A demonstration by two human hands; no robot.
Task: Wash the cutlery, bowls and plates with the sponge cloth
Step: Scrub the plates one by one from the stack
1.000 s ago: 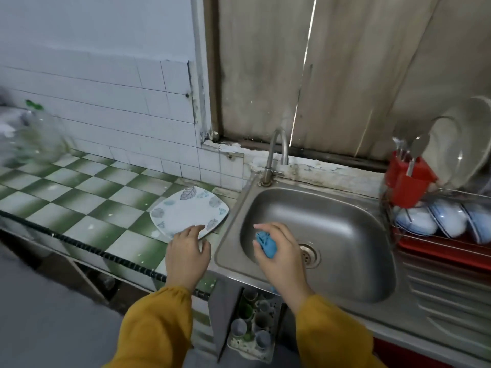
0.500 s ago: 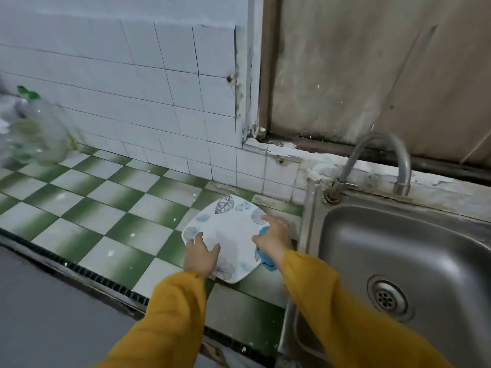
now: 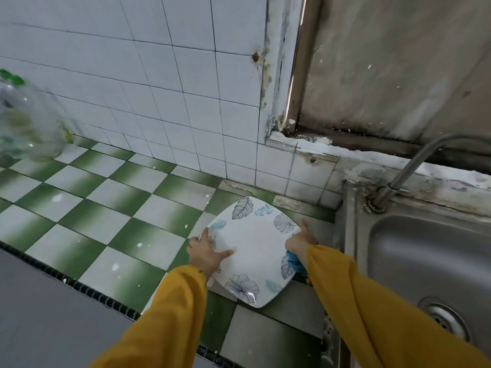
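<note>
A leaf-patterned square plate (image 3: 255, 251) sits diamond-wise on the checked counter (image 3: 106, 208), its far corner pointing at the wall and its long diagonal running away from the person. The left hand (image 3: 206, 252) grips the left corner, thumb across the face. The right hand (image 3: 301, 241) clasps a blue cloth (image 3: 293, 261) against the opposite corner, its fingers hidden. Right of that thumb, the sink (image 3: 425, 261) is cut off.

Home kitchen, steel sink (image 3: 425, 261), tap (image 3: 414, 166), checkered tiled counter (image 3: 106, 208)
</note>
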